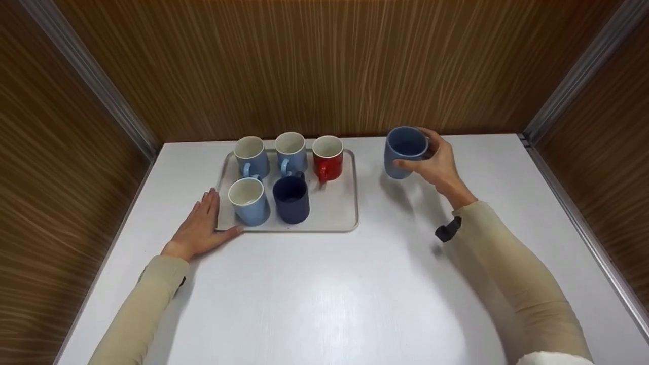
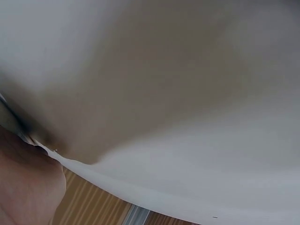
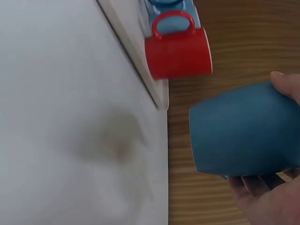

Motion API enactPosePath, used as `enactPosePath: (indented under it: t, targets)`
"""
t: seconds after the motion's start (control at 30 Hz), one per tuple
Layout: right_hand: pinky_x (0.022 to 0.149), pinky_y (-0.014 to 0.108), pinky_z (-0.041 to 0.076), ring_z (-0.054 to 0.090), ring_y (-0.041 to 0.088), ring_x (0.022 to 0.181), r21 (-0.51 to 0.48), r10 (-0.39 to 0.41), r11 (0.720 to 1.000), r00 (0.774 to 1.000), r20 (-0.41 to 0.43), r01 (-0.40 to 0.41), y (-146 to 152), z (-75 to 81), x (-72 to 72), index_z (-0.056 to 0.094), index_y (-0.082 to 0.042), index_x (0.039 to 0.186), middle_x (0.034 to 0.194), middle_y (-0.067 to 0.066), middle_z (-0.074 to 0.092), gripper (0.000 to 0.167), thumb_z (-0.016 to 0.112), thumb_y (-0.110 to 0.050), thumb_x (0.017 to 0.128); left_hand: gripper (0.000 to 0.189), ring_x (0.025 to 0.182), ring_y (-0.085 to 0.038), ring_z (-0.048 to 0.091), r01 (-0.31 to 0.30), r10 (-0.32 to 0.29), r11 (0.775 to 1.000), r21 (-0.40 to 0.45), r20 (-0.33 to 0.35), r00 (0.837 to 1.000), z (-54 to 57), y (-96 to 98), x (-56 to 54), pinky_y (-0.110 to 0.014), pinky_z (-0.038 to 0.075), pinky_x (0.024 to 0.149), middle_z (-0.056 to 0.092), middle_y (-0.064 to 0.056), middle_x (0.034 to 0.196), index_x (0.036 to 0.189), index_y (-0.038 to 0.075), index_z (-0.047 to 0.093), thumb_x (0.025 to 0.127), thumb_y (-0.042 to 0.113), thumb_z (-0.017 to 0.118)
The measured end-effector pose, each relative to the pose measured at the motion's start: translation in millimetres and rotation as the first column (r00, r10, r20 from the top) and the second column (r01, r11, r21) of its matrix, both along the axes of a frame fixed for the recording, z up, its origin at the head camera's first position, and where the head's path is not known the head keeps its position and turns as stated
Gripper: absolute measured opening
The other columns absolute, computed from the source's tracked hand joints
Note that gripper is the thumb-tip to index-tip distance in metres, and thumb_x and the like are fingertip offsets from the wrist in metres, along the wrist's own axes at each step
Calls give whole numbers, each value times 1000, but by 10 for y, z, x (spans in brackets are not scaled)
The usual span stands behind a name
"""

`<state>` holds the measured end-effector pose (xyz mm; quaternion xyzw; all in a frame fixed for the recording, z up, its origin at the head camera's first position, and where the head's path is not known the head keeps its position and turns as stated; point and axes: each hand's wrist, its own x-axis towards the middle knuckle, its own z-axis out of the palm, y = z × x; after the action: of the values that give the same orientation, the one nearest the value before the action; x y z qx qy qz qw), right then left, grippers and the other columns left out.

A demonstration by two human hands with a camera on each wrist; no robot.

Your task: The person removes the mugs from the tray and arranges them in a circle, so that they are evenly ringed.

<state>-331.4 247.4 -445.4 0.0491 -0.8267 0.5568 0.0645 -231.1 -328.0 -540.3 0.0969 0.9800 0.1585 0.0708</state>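
Observation:
In the head view my right hand (image 1: pixel 437 161) grips a grey-blue mug (image 1: pixel 398 157) by its side, right of the tray, with the mug's shadow on the table below it. The right wrist view shows the same mug (image 3: pixel 243 131) raised off the white surface, thumb on one side and fingers on the other. My left hand (image 1: pixel 202 229) rests at the left front corner of the pale tray (image 1: pixel 332 213), its thumb along the front rim. On the tray stand several mugs: light blue ones (image 1: pixel 250 203), a dark navy one (image 1: pixel 292 203) and a red one (image 1: pixel 328 161).
The tray lies on a white table (image 1: pixel 314 294), toward the back. A wood-grain panel (image 1: pixel 324 66) rises behind it, with more panels and metal rails (image 1: pixel 91 76) at both sides. The red mug is nearest the held mug.

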Motion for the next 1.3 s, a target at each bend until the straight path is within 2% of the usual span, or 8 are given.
enactPosePath:
  t: [0.33,0.67,1.3]
  targets:
    - [125,48,42,48,31,150,0,-118,993,992,45,118,368,-91,-142,41,-11,160,161,15,49,101,98,-25,78,128,167,-41,-1,-2,2,1000,-11,-11,1000,9,7,3,-55,5,136,-5,-22,179,169,-3,-1,93,84,53]
    - [124,48,43,48,31,148,30,-204,979,977,65,203,594,-212,-247,40,-9,158,159,17,49,101,98,-27,77,127,167,-41,-3,-7,7,1000,-9,7,1000,26,11,14,-56,4,136,-6,-21,179,170,-2,-2,93,85,52]
    - [124,47,42,43,31,152,16,-247,969,959,136,247,775,-356,-316,33,-9,162,164,16,41,103,94,-22,81,127,167,-40,-4,-6,6,1000,6,9,1000,-8,-7,-5,-56,4,136,-6,-22,179,169,-3,-2,94,83,53]
